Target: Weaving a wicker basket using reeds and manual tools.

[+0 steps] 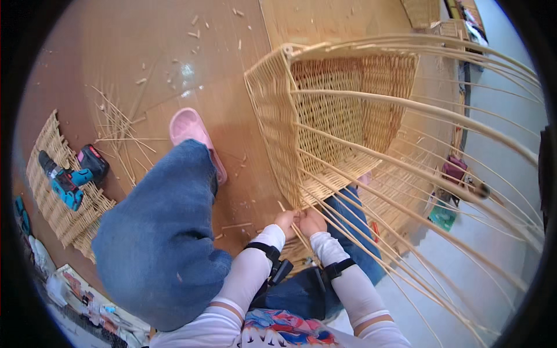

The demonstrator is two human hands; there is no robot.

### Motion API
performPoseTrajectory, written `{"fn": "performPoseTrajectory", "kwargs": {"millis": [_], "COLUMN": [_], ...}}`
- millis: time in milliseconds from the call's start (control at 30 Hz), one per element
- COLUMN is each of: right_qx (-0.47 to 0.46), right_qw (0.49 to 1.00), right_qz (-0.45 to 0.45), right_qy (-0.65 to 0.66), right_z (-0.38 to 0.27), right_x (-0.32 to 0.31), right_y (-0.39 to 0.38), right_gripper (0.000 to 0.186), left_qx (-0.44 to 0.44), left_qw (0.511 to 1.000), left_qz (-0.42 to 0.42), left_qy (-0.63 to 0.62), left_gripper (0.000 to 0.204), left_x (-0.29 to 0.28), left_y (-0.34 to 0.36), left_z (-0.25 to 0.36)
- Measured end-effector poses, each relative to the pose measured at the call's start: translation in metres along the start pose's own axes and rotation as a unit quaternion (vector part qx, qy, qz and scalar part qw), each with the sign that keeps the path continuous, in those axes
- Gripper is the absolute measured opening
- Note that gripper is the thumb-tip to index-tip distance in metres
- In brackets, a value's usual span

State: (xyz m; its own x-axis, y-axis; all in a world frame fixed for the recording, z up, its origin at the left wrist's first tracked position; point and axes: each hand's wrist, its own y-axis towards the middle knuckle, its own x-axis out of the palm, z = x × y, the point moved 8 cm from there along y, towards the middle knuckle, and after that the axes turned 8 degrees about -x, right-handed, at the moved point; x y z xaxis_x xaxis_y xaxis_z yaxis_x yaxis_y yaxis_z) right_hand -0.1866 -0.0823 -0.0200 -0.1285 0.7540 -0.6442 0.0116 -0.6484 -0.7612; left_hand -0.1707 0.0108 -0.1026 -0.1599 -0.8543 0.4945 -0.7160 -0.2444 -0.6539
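A large wicker basket (268,119), woven from tan canes, lies tilted on its side between my legs. Long loose stakes (371,153) fan out from its rim toward the right. At the basket's near lower corner, my left hand (284,224) and my right hand (314,221) are pressed close together, fingers closed. A thin wicker cane (300,236) runs between them, its cut end sticking up beside the left hand. My fingertips touch the rim there and hide the exact point of the weave.
On the left, a blue and black cordless drill (68,182) rests on a woven wicker panel (49,214). Loose cane offcuts (125,130) litter the wooden floor (226,35). My foot wears a pink slipper (188,126). Another woven piece (400,194) lies under the stakes at right.
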Motion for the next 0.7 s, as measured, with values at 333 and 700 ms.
{"fn": "performPoseTrajectory", "kwargs": {"millis": [333, 700], "right_qx": [-0.141, -0.42], "right_qw": [0.945, 0.848], "right_qz": [0.14, 0.294], "right_qy": [-0.26, 0.136], "right_z": [0.073, -0.03], "right_x": [-0.062, -0.174], "right_y": [0.018, -0.099], "right_gripper": [0.023, 0.032], "left_qx": [0.195, 0.331], "left_qw": [0.972, 0.931], "left_qz": [0.105, 0.003], "left_qy": [0.078, 0.156], "left_gripper": [0.017, 0.035], "left_x": [-0.016, 0.048], "left_y": [-0.091, -0.132], "left_z": [0.094, 0.105]}}
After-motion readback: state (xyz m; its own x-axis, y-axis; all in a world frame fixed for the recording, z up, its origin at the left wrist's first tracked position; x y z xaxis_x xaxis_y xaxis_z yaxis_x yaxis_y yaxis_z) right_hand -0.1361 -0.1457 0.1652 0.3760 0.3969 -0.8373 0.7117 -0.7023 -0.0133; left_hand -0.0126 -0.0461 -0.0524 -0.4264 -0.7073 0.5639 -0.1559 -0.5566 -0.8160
